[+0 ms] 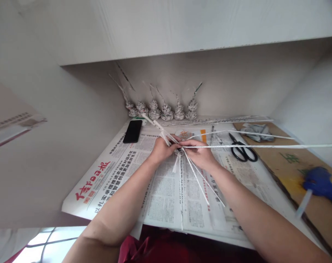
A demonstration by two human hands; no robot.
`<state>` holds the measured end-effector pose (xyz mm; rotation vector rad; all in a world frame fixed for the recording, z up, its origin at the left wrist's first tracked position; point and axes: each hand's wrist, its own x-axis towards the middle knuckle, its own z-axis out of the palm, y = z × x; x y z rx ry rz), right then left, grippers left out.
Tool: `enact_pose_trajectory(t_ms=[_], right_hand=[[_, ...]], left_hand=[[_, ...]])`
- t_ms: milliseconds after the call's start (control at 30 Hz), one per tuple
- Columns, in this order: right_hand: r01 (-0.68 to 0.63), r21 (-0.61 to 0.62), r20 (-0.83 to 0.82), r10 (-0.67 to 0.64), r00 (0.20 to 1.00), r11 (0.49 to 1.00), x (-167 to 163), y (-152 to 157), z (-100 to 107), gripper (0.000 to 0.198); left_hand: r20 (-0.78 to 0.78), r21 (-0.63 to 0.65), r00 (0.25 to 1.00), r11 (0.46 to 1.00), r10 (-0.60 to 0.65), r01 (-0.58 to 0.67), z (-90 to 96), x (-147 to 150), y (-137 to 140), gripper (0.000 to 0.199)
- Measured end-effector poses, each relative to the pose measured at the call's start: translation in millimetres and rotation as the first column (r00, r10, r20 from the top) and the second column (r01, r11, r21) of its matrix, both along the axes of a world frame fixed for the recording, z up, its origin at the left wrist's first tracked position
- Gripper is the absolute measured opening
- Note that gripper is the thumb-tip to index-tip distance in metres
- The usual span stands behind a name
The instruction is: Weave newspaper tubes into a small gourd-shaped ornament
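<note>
The left hand [163, 149] and right hand [201, 152] are closed, fingertips pinching one bundle of paper strips [264, 146] above the newspaper [162, 195]. Behind stand six woven gourds [166, 112] and, nearer, one phone [132, 131]. At right: one pair of scissors [240, 150], one glue gun [319, 184].

Diffuse light; back wall [231, 80] shaded; edges blurred.

A black smartphone [132, 131] lies on Chinese-language newspaper [113, 177] in my remote view, where I also see black-handled scissors [245, 150] near a brown board [275, 166] bearing a crumpled gray wad [257, 133] and blue glue gun [319, 182].
</note>
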<state>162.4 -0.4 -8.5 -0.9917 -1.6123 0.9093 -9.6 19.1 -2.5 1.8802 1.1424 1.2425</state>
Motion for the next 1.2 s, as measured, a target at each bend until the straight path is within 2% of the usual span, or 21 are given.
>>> enact_pose_trajectory(t_ms=[100,200,333,433,567,667,900,967,1033,1133,1200], right_hand=[[0.011,0.026,-0.018,-0.011,1.000,1.000,-2,-1,-3,0.017],[0.100,0.051,-0.036,-0.098,0.995,0.994,-5,-2,-6,0.013],[0.210,0.051,-0.026,-0.209,0.978,0.976,-9,-3,-10,0.014],[0.243,-0.057,-0.052,-0.246,0.968,0.968,-9,1,-16,0.018],[0.172,-0.154,-0.123,-0.192,0.974,0.973,-6,10,-25,0.023],[0.122,-0.141,-0.173,-0.146,0.974,0.982,-6,12,-25,0.024],[0.075,-0.098,-0.194,-0.093,0.976,0.992,-8,11,-26,0.021],[0.101,-0.125,-0.203,-0.125,0.971,0.987,-8,12,-28,0.022],[0.128,-0.161,-0.207,-0.161,0.965,0.979,-8,13,-28,0.023],[0.140,-0.185,-0.206,-0.177,0.962,0.973,-10,11,-23,0.025],[0.135,-0.194,-0.208,-0.175,0.962,0.972,-11,9,-20,0.025]], left_hand=[[0.114,-0.077,0.993,0.997,0.007,0.002,-2.2,2,1,0.010],[0.166,-0.124,0.986,0.992,-0.011,0.032,-0.7,3,-1,0.009],[0.083,-0.107,0.996,0.994,0.027,-0.018,3.8,3,-4,0.009],[0.047,-0.118,0.995,0.989,0.090,-0.084,4.2,3,-4,0.012],[0.158,-0.212,0.986,0.977,0.060,-0.026,1.3,4,-2,0.019],[0.255,-0.269,0.966,0.963,0.042,0.029,-1.4,6,-1,0.022],[0.371,-0.390,0.917,0.921,0.146,0.011,-4.3,9,0,0.026],[0.360,-0.398,0.929,0.915,0.084,0.071,-0.3,6,-2,0.028],[0.328,-0.389,0.943,0.901,-0.058,0.191,6.2,-1,-3,0.031],[0.270,-0.393,0.911,0.828,-0.311,0.400,18.3,-17,-3,0.042],[0.203,-0.418,0.879,0.774,-0.431,0.475,24.6,-28,-2,0.049]])
